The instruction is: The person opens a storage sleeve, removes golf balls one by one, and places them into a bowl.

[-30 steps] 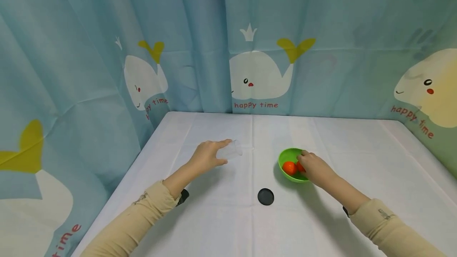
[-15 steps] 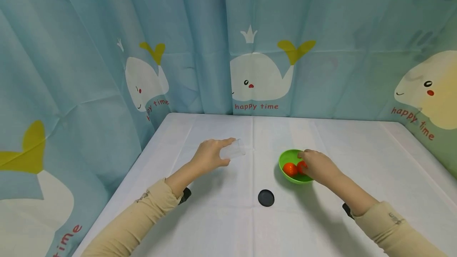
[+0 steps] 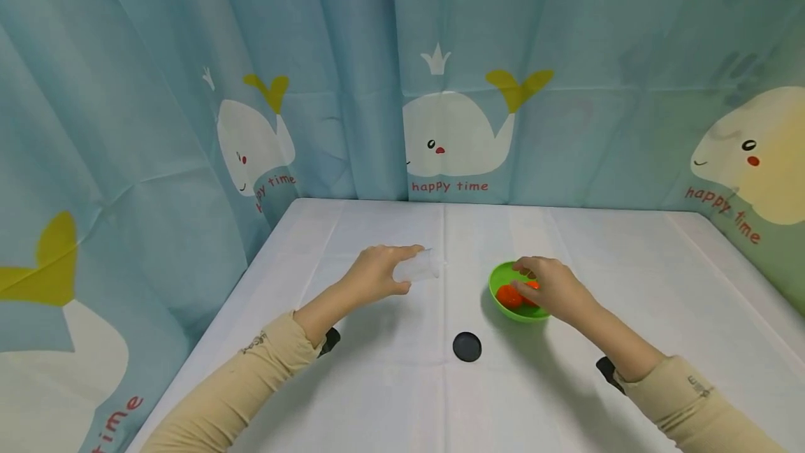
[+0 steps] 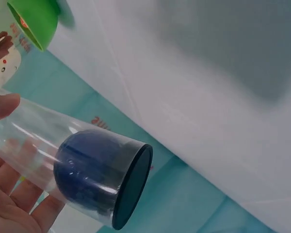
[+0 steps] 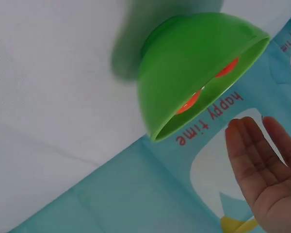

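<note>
A person's left hand [image 3: 371, 275] gripped a clear plastic cup [image 3: 417, 268] tilted on its side above the white-covered table [image 3: 390, 397]. The right hand [image 3: 546, 286], fingers loosely spread and grasping nothing, hovered over a green bowl [image 3: 501, 277] holding orange fruit [image 3: 506, 296]; a black lid [image 3: 467, 346] lay nearby. Whale-print curtains [image 3: 459, 128] read "happy time".

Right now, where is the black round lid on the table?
In the head view the black round lid lies flat on the white table, near the middle, between the two forearms. It sits nearer the person than the green bowl and touches nothing.
</note>
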A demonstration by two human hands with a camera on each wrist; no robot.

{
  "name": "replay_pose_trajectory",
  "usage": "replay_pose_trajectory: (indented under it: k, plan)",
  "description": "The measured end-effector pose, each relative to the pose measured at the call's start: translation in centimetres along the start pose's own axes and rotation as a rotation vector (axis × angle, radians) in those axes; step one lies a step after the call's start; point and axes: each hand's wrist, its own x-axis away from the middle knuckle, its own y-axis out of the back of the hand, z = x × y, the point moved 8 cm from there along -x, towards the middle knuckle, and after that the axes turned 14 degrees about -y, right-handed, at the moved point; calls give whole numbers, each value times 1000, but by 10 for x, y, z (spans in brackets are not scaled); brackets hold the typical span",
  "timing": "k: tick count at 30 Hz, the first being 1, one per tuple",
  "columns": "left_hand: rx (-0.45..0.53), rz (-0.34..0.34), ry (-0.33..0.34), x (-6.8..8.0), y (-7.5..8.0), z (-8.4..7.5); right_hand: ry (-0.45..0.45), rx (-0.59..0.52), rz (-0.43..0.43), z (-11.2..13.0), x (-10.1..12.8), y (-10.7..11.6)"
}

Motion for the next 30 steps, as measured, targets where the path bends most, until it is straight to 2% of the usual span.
replay_pose_trajectory:
  k: [6,9,12,20,23,26,30]
  plan:
    - [3,21,-30,-4,-1,-5,-39,-241,44,1,0,-2]
    - [4,33,-36,-6,1,-8,-96,-313,76,-2,0,-4]
    - [2,43,-35,-8,2,-11,-158,-408,127,-6,-1,-8]
    - [-26,50,-9,-15,5,-13,-286,-771,270,-7,-2,-20]
    - [-37,40,-19,-17,6,-15,-327,-825,306,-6,-3,-24]
    - [-39,33,-33,-19,7,-16,-355,-857,304,-5,-5,-26]
    - [-50,37,-51,-24,7,-18,-357,-953,299,-3,-9,-26]
